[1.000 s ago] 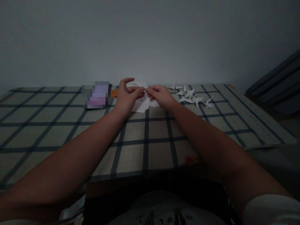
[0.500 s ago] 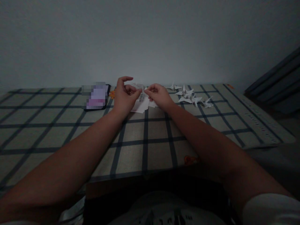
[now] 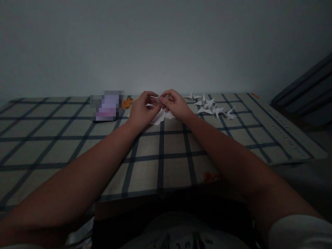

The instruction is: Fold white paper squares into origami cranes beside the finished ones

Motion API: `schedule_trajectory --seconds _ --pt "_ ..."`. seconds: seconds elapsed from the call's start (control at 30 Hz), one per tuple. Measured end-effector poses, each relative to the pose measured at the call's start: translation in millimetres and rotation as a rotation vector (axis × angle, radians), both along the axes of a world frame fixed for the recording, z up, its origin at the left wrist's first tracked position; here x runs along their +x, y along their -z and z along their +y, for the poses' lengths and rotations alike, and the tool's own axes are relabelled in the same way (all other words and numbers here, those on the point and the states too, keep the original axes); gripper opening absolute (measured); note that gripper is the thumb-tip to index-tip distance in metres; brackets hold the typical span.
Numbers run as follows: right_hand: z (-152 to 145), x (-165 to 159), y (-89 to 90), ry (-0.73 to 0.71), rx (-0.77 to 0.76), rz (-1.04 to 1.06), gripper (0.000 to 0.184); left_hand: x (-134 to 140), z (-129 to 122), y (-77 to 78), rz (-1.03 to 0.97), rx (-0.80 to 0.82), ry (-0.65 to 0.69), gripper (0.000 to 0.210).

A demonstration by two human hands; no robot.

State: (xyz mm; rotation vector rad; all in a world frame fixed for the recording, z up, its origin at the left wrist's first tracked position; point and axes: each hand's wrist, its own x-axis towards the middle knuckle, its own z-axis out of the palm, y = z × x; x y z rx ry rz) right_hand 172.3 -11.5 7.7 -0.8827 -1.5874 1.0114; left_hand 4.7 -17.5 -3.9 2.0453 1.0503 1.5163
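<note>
Pinching small white paper [image 3: 158, 100] near the far edge of the table [image 3: 147, 169], my right hand [image 3: 176, 104] has fingertips together; my left hand [image 3: 141, 110] curls beside, grip unclear. Paper's direction, long axis: I cannot tell.

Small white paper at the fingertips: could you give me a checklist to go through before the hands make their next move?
1. Right hand pinching the small white paper: ok, it shows at the fingertips.
2. Left hand gripping it too: cannot tell, the fingers hide the contact.
3. Creases crisp: cannot tell, too small and dim.
4. White sheets well away from the hands: not ok, they lie right by them, partly covered.
5. Folded paper birds clear of both hands: ok, they sit apart, beyond the right hand's outer side.
</note>
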Motion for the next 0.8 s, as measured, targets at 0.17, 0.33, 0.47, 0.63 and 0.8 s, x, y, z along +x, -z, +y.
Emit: schedule_trajectory --seconds 0.17,0.33,0.47,0.63,0.8 --pt "1.3 1.2 0.4 0.018 0.015 -0.018 0.026 0.8 -1.3 0.8 -0.004 0.019 -0.002 0.029" --pt "-0.8 2.3 -1.2 0.009 -0.01 -0.032 0.021 0.7 -1.4 -0.6 -0.024 -0.021 0.001 0.028" --pt "-1.7 2.4 -2.2 0.002 -0.019 -0.017 0.013 0.3 -1.3 -1.5 -0.037 -0.053 0.007 0.027" --pt "2.2 2.9 0.7 0.015 0.001 -0.01 0.007 -0.3 3.1 1.2 -0.06 -0.022 -0.029 0.02" --pt "6.6 3.1 5.8 0.042 0.057 -0.001 0.011 -0.6 6.0 2.7 -0.088 0.006 -0.03 0.013"
